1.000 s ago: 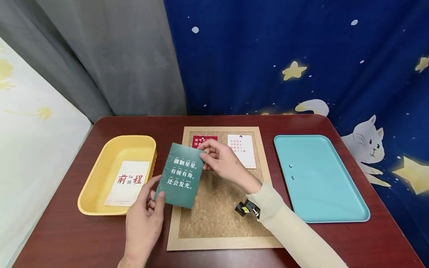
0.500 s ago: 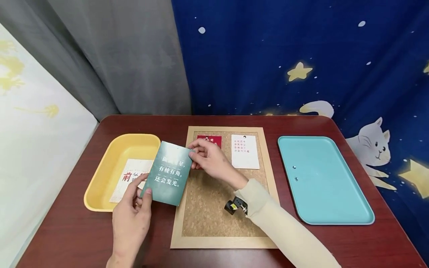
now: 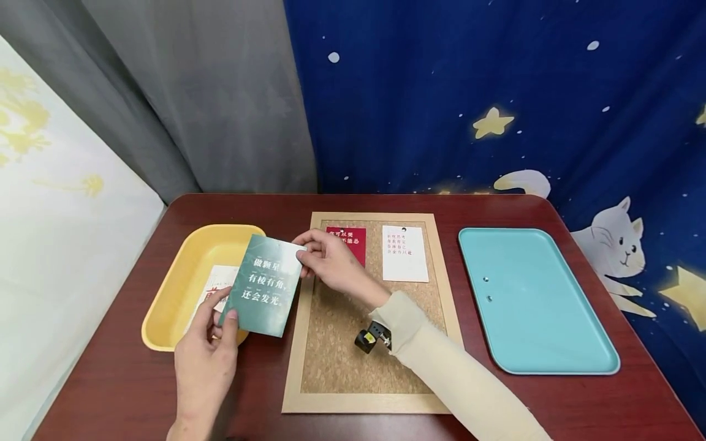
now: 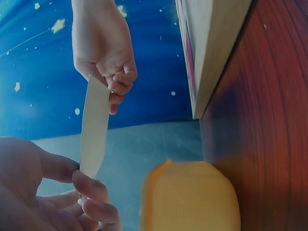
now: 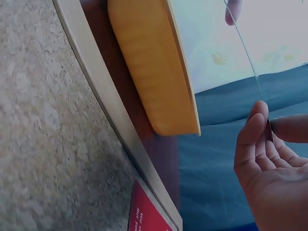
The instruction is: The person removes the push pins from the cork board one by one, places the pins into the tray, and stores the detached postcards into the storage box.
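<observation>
A green card (image 3: 263,288) with white lettering is held up in the air between both hands, tilted, over the gap between the yellow bin and the cork board. My left hand (image 3: 205,361) pinches its lower left corner between thumb and fingers. At the upper right corner my right hand (image 3: 336,266) pinches it the same way. Seen edge-on in the left wrist view, the card (image 4: 95,127) shows its pale back. Behind it, a white card (image 3: 220,278) with red characters lies in the yellow bin (image 3: 157,318), partly hidden.
On the cork board (image 3: 353,361), a red card (image 3: 355,242) and a white card (image 3: 405,260) hang from pins near the top. The turquoise tray (image 3: 546,331) at right holds two small pins (image 3: 488,298). Dark red table (image 3: 265,392) lies beneath.
Both hands have carried the green card left, away from the cork board and toward the yellow bin. Their pinch on it stays the same. The head view has shifted slightly.
</observation>
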Tool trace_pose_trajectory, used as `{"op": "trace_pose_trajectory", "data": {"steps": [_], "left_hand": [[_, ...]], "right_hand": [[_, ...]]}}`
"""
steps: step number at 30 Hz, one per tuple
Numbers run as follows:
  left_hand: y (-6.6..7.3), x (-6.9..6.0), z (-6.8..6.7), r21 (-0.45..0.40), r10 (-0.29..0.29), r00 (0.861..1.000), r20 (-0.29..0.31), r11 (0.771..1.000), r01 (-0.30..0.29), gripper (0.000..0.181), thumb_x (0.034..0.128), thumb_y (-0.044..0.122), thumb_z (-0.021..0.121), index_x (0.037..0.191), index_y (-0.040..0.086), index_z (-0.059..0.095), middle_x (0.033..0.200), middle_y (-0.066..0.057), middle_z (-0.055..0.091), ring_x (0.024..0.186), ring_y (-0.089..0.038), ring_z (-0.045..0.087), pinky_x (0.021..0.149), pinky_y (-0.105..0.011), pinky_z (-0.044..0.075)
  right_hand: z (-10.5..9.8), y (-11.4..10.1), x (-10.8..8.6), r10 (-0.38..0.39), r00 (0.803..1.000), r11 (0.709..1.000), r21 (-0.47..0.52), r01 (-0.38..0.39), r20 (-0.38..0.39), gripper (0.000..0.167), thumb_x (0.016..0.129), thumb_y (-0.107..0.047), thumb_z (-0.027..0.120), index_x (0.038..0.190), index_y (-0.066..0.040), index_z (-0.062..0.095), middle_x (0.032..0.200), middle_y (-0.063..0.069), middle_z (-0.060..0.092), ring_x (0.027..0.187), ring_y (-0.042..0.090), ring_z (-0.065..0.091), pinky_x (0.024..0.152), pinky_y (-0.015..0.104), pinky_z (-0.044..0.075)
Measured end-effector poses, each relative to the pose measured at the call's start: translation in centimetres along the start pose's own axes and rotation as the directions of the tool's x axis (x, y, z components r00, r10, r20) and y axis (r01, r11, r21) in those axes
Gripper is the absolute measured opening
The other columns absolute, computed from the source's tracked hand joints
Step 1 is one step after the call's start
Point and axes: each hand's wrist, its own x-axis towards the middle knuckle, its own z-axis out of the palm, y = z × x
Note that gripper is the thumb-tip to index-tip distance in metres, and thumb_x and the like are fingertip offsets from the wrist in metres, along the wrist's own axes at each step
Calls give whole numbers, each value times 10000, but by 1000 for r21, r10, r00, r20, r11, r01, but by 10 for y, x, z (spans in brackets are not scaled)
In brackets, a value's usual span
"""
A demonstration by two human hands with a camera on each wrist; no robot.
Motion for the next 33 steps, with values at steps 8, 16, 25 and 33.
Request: {"op": "trace_pose_trajectory", "data": {"steps": [8,16,25,33], "left_hand": [[-11,6,-5,-4,-8,1000,-22,1000,8,391,986,90,669,1347,237,694,770,106,512,617,32,454,608,-117,361],[-16,13,-7,79,-36,999,-37,996,39,383,998,158,659,1360,281,684,823,69,541,652,50,459,615,-150,351],[-20,16,-9,118,-36,998,-52,992,42,376,998,167,648,1360,260,685,803,55,533,625,70,444,601,-166,339],[-28,20,-16,205,-26,998,-58,978,38,355,1010,194,625,1358,241,678,776,18,537,621,-9,409,605,-228,297]], "right_hand": [[11,4,9,-35,999,999,7,34,11,269,1016,24,590,1282,46,626,890,129,643,867,520,675,838,598,597],[17,5,19,-18,1000,1000,-17,18,10,302,1009,26,602,1308,46,639,924,166,649,912,526,682,828,489,625],[21,5,25,-17,1000,996,-85,19,22,315,1012,13,611,1322,20,663,930,206,692,869,425,698,788,410,619],[32,7,32,-31,999,986,-165,32,13,319,997,-24,651,1312,-30,696,986,183,707,939,444,726,662,182,526]]}}
